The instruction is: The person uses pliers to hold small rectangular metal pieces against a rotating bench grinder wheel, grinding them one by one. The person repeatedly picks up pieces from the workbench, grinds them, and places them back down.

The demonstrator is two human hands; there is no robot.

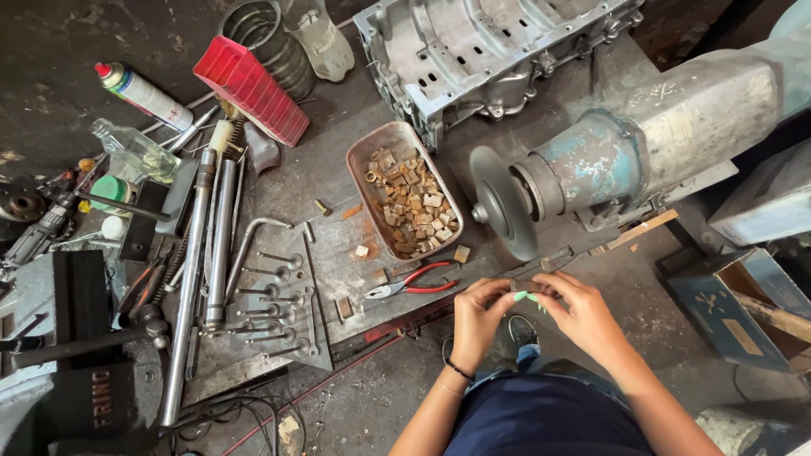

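I have both hands drawn together just in front of the round grey grinding wheel (500, 209), my left hand (478, 314) and my right hand (585, 317) pinching one small dark metal piece (525, 287) between curled fingertips at the bench (338, 181) edge; both are closed down tight on it, thumbs and forefingers meeting, and the piece is mostly hidden, so I cannot tell its exact shape. To handle this well, I judge I should keep the grip at the very ends of the piece, fingers clear of the wheel's face, and turn it slowly so I can check each side. The oval rusty metal tray (358, 169) of small brown blocks (411, 203) sits near on my left, and the red-handled pliers (411, 283) lie just beside my left hand, within easy reach. I would steady my wrists against my knees, since so small a thing slips easily to the floor below.
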